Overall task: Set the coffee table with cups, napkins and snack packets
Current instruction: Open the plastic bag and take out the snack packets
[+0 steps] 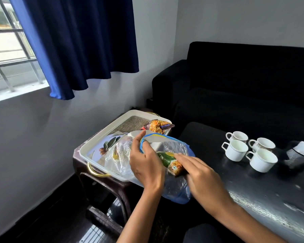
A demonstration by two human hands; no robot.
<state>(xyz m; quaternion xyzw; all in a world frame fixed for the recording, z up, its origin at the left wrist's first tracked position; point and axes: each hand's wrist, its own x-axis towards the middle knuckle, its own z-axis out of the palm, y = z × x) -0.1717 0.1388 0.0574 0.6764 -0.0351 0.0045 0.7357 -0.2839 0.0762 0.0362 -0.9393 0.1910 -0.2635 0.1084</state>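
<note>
1. Left hand (144,162) pinches the blue rim of a clear bag (174,186) over the tray (102,135), fingers curled round the rim.
2. Right hand (200,176) reaches into the bag; its fingers (184,159) close on a green packet (168,160) inside.
3. A second packet (157,126) lies in the tray's far corner; the tray rests on a stool (98,179).
4. Right of the tray, four cups (249,149) stand clustered on the bench (253,190); a napkin holder (298,155) sits just beyond them.
</note>
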